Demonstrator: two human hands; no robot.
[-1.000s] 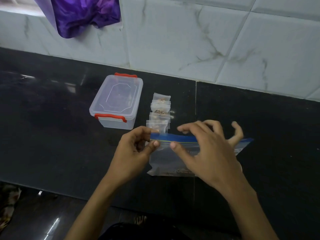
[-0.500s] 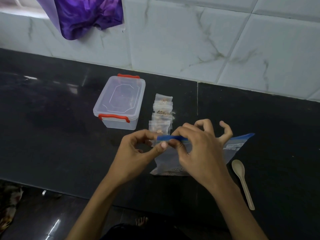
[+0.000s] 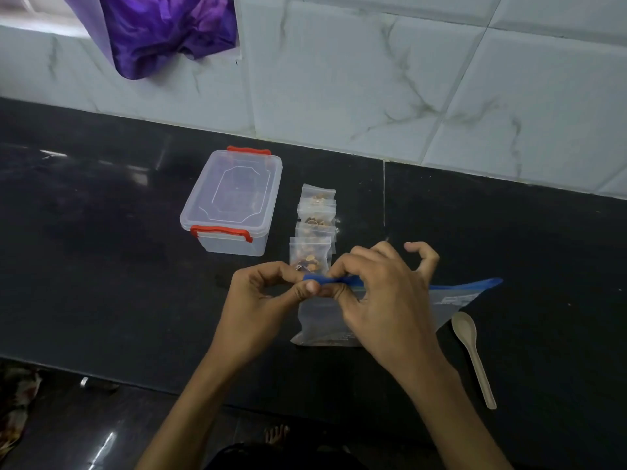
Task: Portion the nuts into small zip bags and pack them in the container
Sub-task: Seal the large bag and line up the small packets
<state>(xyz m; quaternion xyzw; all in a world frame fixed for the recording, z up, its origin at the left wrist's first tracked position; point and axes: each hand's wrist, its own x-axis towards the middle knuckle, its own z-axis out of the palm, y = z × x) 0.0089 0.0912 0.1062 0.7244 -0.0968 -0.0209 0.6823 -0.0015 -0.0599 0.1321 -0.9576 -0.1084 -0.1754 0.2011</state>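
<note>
Black stone counter [image 3: 101, 266] runs under a marbled tile wall; we note things from its left end toward its right.

Left of middle, toward the back edge: the container [image 3: 234, 201], clear, lid on, red latches, its long axis running front to back. Just beside it on the right, well clear of the wall, a front-to-back row of small zip bags [image 3: 315, 225] with nuts inside, overlapping, the nearest one almost touching the fingers.

Near the front edge, our left hand [image 3: 268, 300] pinches the left end of the blue zip strip on the large zip bag [image 3: 448, 300]. Our right hand [image 3: 380, 300] pinches the same strip just beside it, little finger raised. The strip's long axis runs left to right, its free end reaching toward the counter's right. We judge the right hand better placed to run along it.

Right of the bag, a pale spoon [image 3: 473, 354] lies untouched, handle toward the front edge.
</note>
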